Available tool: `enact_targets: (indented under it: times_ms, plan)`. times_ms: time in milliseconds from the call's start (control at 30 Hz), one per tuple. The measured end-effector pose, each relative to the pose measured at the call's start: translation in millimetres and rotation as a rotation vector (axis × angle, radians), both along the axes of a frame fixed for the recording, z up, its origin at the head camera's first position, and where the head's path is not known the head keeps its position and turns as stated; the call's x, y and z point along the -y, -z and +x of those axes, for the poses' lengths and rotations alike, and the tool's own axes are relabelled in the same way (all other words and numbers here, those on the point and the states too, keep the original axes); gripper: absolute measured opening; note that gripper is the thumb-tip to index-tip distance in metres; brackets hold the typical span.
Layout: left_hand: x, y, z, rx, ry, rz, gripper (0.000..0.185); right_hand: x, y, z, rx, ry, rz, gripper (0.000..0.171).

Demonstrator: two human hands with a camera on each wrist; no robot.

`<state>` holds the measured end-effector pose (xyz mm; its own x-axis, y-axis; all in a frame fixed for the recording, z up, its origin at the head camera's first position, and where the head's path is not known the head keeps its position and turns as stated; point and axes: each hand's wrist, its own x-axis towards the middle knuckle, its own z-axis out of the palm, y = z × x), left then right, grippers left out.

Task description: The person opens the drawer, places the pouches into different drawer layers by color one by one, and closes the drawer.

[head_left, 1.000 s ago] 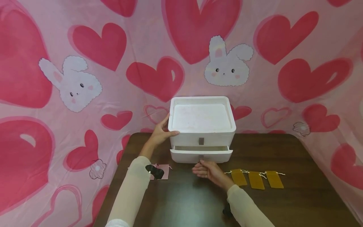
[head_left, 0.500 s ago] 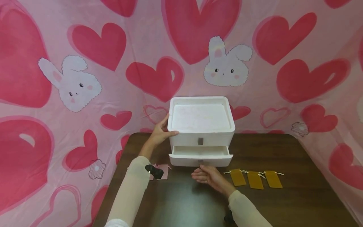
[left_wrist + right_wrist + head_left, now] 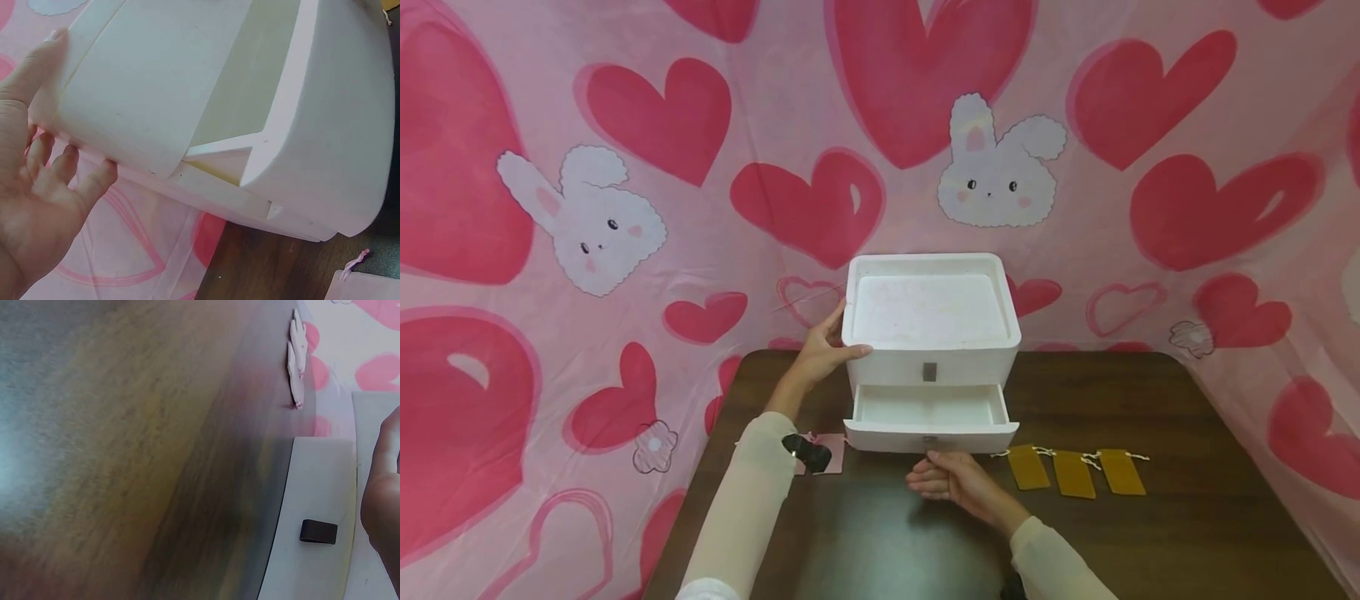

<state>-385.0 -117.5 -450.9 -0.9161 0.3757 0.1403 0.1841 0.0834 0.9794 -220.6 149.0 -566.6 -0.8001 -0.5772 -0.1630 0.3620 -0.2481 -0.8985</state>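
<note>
White two-drawer box (image 3: 931,333), plain and unlabelled, standing at the far middle of the dark wooden desk (image 3: 1187,525), its lower drawer (image 3: 929,417) pulled out toward the near side and bearing a small dark pull tab (image 3: 318,532). Left hand (image 3: 822,354): grip spread against the box's left top corner, thumb over the rim, fingers on the side wall. Right hand (image 3: 951,479): fingers loosely curled just beneath the drawer front, and whether they pinch the tab cannot be told; three mustard pouches (image 3: 1073,472) lie to the right, and a pink pouch (image 3: 829,451) to the left is partly hidden by the sleeve.

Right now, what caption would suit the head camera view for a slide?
Left hand steadies a white drawer box while right hand holds its open bottom drawer.
</note>
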Motion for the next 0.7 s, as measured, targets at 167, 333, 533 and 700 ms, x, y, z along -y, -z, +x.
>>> enact_targets:
  times_ms: [167,333,533,700]
  plan:
    - [-1,-0.5,-0.2,0.001,-0.01,-0.014,0.102,-3,0.5,6.9,0.01,-0.01,0.0,0.034]
    - [-1,-0.9,-0.5,-0.007,0.0,-0.004,0.103,-4,-0.3,12.5,0.005,-0.028,-0.017,0.036]
    - [0,-0.6,0.2,0.01,0.008,0.001,0.105,-3,-0.8,21.0,-0.022,-0.098,-0.024,0.037]
    - [0,-0.3,-0.6,0.005,0.002,-0.006,0.104,2,-0.8,27.7,-0.03,-0.108,-0.029,0.036]
